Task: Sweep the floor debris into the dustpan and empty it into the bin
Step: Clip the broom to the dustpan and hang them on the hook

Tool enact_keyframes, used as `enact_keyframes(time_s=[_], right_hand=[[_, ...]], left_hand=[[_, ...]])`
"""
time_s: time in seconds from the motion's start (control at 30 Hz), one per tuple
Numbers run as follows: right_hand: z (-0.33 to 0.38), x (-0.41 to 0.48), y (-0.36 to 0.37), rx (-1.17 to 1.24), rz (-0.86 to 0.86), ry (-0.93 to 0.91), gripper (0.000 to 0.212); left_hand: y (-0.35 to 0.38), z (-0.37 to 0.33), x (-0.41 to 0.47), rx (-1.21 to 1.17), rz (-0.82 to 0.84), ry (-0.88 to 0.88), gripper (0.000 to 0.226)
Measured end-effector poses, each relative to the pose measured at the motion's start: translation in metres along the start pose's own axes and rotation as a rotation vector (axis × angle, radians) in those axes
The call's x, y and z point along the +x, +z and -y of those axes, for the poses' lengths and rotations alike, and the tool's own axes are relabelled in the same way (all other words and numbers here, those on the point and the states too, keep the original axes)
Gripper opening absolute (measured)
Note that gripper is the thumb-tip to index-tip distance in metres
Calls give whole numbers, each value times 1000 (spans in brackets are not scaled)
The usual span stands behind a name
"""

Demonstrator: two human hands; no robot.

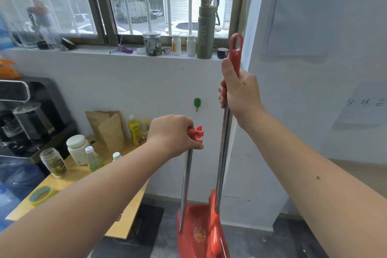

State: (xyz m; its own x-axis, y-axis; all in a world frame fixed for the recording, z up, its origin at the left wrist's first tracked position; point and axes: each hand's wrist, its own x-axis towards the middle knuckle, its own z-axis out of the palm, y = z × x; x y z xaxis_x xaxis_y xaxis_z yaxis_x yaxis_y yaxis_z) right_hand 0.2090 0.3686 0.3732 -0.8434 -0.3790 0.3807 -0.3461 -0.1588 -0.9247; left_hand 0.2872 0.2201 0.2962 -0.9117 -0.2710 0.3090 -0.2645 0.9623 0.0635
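Observation:
A red dustpan (193,234) stands on the dark floor at the bottom centre, with a metal pole rising to a red clip grip. My left hand (172,135) is shut on that grip. Beside it a red broom (225,148) stands upright, its metal pole topped by a red handle with a hanging loop. My right hand (238,92) is shut on the broom handle just below the loop. The broom head sits against the dustpan's right side. A small crumpled piece of debris (200,234) lies inside the pan. No bin is in view.
A wooden table (88,192) at the left holds jars, bottles, paper bags and a tape roll. A black coffee machine (25,119) stands further left. The window sill (125,51) above carries bottles and a green flask. A white wall is straight ahead.

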Motion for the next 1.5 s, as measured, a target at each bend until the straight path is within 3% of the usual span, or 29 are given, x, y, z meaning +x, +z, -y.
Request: enact_keyframes(time_s=[0.53,0.83,1.1,1.5], right_hand=[[-61,40,50,180,-25,129,56],[-53,78,67,122,-107,85,50],[-61,91,80,108,-75,53,47],[-83,90,87,257,-123,124,54]], left_hand=[[21,23,47,35,65,33,52],[21,53,80,-15,71,19,51],[20,55,94,-97,75,1,50],[31,49,102,-112,133,-48,53]])
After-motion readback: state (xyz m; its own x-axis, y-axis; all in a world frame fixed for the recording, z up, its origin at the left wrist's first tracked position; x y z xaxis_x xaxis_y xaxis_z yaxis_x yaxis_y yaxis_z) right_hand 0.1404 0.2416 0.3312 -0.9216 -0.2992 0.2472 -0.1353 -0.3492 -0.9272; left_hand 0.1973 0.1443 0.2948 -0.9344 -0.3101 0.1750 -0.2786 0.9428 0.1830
